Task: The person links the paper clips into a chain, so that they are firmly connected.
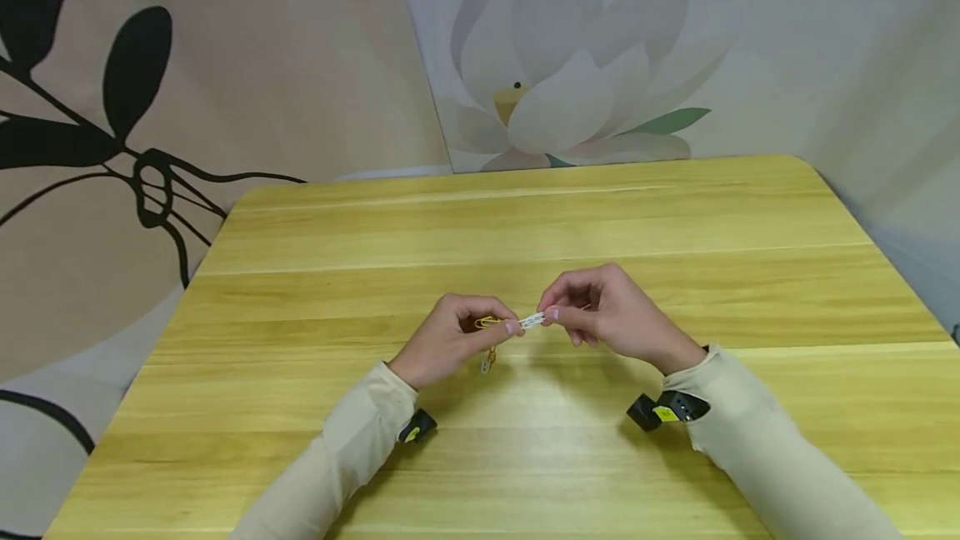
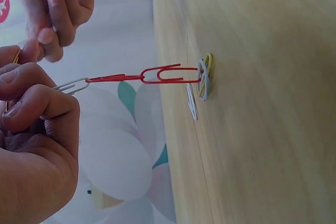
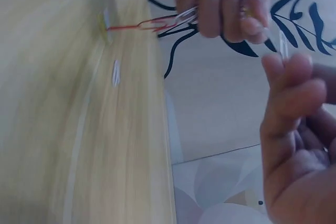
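My left hand (image 1: pixel 450 340) pinches a chain of linked paper clips between thumb and fingers, a yellow paper clip (image 1: pixel 486 322) showing beside the fingertips. From that hand hang a white paper clip (image 2: pixel 72 85), red paper clips (image 2: pixel 170 74) and, lowest, white and yellow ones (image 2: pixel 205 80) at the tabletop. My right hand (image 1: pixel 618 319) pinches a white paper clip (image 1: pixel 532 321) that spans the small gap between both hands' fingertips. Whether this clip is hooked to the chain, I cannot tell. Fingers partly hide the chain's upper end.
A loose-looking white paper clip (image 3: pixel 116 73) lies on the wooden table (image 1: pixel 300 407) near the chain's lower end. Camera bands (image 1: pixel 678 407) sit on both wrists. Behind the table hangs a cloth (image 1: pixel 637 40) printed with a flower and leaves.
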The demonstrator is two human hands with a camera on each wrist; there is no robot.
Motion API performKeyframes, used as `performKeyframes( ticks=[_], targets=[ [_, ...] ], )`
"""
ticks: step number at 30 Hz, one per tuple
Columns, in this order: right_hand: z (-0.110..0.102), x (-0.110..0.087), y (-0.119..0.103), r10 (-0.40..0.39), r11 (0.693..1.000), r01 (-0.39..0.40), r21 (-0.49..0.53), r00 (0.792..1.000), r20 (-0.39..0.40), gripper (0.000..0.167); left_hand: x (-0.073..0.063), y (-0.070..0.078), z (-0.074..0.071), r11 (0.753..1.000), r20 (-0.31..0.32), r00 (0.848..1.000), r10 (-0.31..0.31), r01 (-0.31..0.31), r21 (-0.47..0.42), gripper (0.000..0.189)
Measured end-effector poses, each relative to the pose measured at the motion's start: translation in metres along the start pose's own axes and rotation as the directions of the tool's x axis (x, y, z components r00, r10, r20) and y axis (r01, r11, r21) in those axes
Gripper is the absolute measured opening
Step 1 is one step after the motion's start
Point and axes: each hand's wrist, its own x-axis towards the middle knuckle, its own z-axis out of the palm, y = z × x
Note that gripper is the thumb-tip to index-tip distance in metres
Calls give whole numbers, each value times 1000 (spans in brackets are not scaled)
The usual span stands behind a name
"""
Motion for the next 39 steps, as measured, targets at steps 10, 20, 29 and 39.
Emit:
performKeyframes(
  ticks=[10,20,29,39],
  targets=[
    [6,0,0,-7,1000,7,13,1000,-2,5,0,-1,0,1000,19,1000,0,0,-24,16],
    [9,-2,2,-24,1000,24,15,1000,-6,5,-1,1,1,996,31,999,-30,32,-78,20],
    [15,-5,-3,-110,992,106,-70,992,-54,6,-2,2,4,988,18,999,-33,35,-151,23],
    [19,-7,2,-227,966,209,-154,968,-111,5,-2,2,4,975,-27,996,-89,81,-207,24]
  ],
)
